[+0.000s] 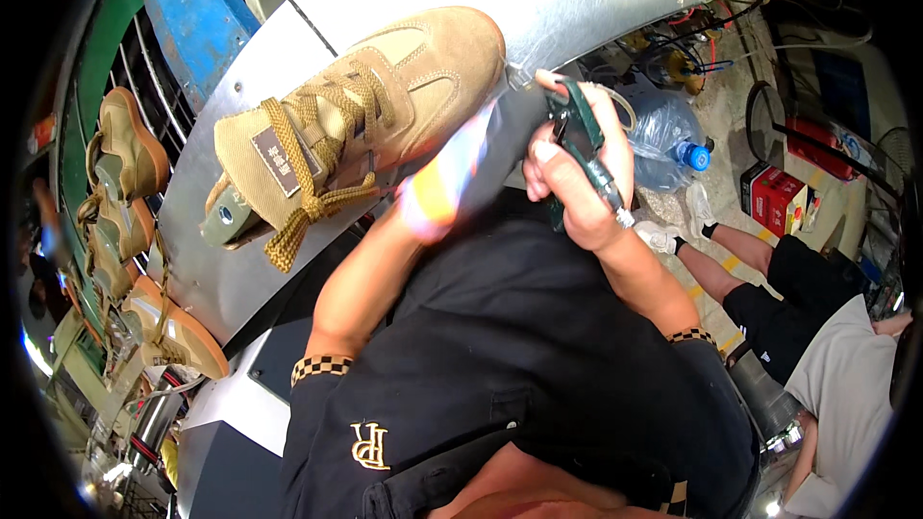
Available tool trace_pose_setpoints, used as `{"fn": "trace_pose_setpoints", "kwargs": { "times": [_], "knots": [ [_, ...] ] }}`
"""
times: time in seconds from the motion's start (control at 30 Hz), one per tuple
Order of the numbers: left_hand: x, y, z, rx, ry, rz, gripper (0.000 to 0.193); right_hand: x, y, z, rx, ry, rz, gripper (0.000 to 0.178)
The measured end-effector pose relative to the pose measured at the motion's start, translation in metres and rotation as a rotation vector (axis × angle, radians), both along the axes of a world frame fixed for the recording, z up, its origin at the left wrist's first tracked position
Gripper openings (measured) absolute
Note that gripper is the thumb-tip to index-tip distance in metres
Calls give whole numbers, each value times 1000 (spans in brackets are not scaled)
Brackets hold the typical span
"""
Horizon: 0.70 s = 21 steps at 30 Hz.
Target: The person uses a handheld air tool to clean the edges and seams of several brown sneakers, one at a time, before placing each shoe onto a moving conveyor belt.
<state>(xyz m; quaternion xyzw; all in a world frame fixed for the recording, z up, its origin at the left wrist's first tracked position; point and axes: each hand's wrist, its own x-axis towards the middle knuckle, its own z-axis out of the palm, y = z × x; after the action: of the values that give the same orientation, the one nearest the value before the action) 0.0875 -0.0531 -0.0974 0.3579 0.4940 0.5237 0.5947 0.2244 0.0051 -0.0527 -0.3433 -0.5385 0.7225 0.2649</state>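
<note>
A tan lace-up shoe [385,101] with brown laces lies tilted on the metal work surface [558,5], its toe toward the upper right. My right hand [591,178] is closed round a dark green, gun-shaped hand tool [582,120] with a silvery fitting at its lower end. Beside the shoe's sole, my left hand [447,187] is smeared by motion. Orange and violet patches show near its wrist, and a blurred dark grey shape [514,135] covers the fingers. Whether that shape is a glove or a held thing cannot be made out.
Several tan shoes [139,221] stand on a green-framed rack at the left. On the right are a clear plastic bottle [663,139] with a blue cap, a red box [774,197], and another person's legs [731,284]. Cables and tubing [716,62] lie beyond the work surface.
</note>
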Motion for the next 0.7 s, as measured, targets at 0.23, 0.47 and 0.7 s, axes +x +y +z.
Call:
{"fn": "trace_pose_setpoints", "kwargs": {
  "times": [0.23,0.47,0.7],
  "knots": [
    [-86,-145,76,-94,723,117,83,-7,23,-10,14,103,50,44],
    [-18,-159,67,-240,1069,669,83,-47,64,-19,-70,167,199,18],
    [-11,-155,71,-270,1078,662,78,-25,31,-25,-46,186,107,40]
  ]
}}
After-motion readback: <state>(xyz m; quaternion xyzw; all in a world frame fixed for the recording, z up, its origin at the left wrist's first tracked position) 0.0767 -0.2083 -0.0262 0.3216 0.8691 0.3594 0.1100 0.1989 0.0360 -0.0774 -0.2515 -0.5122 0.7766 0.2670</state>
